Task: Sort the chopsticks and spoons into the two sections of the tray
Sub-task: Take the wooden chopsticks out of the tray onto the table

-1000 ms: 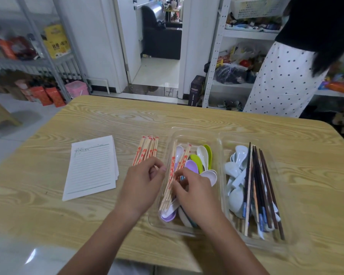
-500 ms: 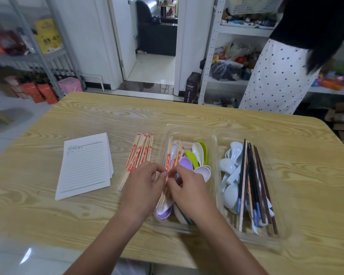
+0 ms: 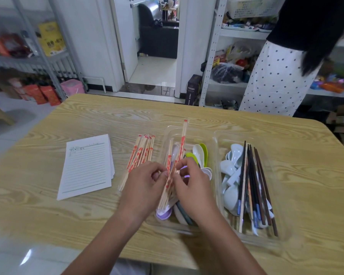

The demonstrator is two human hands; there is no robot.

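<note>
The fingertips (image 3: 164,172) of the left hand (image 3: 145,183) and those of the right hand (image 3: 195,189) meet over the left section of the clear tray (image 3: 216,147). Between them they pinch a small bunch of paper-wrapped chopsticks (image 3: 182,141). The bunch runs slantwise through the gap between the two hands. Its near ends point down toward a purple spoon (image 3: 163,214) at the near end of that section, and one stick reaches up past the tray's far rim. The fingers of both hands are curled inward around the sticks, thumbs facing each other. Both hands show their backs to the camera, and the bare forearms come in from the lower edge, converging over the near side of the table (image 3: 187,114).

Under and behind the hands the left section holds coloured spoons (image 3: 199,153), white, green and purple. The right section holds pale spoons (image 3: 231,195) with dark chopsticks (image 3: 254,175) lying lengthwise over them. Just left of the tray, a loose pile of wrapped chopsticks (image 3: 142,153) lies on the table. A lined notepad (image 3: 87,167) lies further left.
</note>
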